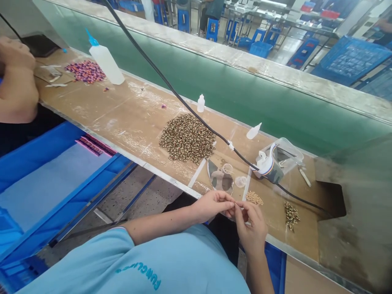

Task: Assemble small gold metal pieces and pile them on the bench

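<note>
Together, the left hand [214, 204] and the right hand [252, 226] met at the tabletop's [131, 110] near edge, thumbs and fingers pinched closed at the tips; whatever sat between them was too small to tell. Just beyond the right hand lay some pale beads [254, 198], with more dark-and-gold beads [291, 214] off to its right. Directly ahead of the left hand were a camouflage patch [219, 181] and a small clear dish [241, 181]. Farther ahead and leftward spread a big heap of brassy beads [187, 139]. A black cable [159, 75] cut across the view ahead of both hands, over the heap's far edge and past a clear box [292, 149]. Behind it, one small bottle [201, 104] stood upright and another bottle [253, 131] was tilted over. Far left of the left hand were a large bottle [107, 65], purple-and-orange beads [85, 72] and a co-worker's arm [20, 94]; a blue bin [27, 196] sat lower, left of the left forearm.
</note>
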The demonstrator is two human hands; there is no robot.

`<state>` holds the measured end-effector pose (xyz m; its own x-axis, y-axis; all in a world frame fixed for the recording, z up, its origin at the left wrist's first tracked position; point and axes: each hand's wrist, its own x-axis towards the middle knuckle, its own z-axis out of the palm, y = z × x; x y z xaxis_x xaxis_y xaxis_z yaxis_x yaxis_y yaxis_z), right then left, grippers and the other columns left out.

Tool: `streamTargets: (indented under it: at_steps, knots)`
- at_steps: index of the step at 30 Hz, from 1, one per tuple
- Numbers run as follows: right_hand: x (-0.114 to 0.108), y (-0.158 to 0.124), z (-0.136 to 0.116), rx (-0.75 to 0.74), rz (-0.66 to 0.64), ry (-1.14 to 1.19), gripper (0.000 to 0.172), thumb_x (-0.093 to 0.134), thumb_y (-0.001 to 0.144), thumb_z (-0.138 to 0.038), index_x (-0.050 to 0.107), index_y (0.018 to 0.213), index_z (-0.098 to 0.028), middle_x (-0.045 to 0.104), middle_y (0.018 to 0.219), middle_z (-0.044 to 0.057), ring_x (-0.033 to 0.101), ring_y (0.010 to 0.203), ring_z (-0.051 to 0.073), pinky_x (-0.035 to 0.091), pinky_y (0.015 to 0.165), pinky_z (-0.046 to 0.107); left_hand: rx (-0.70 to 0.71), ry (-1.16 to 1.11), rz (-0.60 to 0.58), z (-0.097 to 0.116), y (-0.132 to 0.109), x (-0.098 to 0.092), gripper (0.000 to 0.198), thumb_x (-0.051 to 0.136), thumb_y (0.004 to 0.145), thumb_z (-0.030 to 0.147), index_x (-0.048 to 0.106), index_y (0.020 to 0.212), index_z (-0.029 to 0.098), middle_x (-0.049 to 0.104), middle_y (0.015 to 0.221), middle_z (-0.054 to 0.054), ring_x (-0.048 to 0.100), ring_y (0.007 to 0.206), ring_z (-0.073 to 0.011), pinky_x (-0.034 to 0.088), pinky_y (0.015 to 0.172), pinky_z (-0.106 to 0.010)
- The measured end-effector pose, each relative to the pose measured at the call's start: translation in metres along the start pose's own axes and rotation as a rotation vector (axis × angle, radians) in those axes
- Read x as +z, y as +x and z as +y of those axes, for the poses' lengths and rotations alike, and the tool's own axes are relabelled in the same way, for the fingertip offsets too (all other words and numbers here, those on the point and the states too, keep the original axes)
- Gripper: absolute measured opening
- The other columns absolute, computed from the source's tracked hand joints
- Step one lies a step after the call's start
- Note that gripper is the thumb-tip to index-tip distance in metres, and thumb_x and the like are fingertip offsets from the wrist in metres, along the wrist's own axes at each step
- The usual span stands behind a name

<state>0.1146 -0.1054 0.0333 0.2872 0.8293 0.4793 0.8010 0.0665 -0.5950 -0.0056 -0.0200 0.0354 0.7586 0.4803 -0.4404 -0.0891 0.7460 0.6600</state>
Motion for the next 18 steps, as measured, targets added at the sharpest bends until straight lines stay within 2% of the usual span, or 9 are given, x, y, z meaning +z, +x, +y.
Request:
streamTargets:
  at_steps: [11,18]
  knots:
    - [0.001,-0.008,0.001,0.099,-0.023,0.043,0.009,0.052,0.086,-0.022,0.061,0.083,-0.019,0.063,0.078,0.002,0.058,0.07,0.012,0.047,0.057,0.023,0.026,0.003,-0.002,-0.003,-0.001,0.001,0.04,0.08,0.055,0.039,0.062,0.074,0.009,0.064,0.06,-0.001,0.057,0.055,-0.008,0.044,0.058,-0.021]
    - [0.002,-0.011,0.003,0.081,-0.017,0.004,0.011,0.051,0.086,-0.021,0.062,0.088,-0.02,0.064,0.083,0.003,0.06,0.075,0.013,0.049,0.064,0.025,-0.02,-0.059,0.03,-0.007,0.0,-0.001,0.04,0.081,0.054,0.037,0.062,0.075,0.008,0.065,0.061,-0.003,0.058,0.055,-0.0083,0.044,0.059,-0.021]
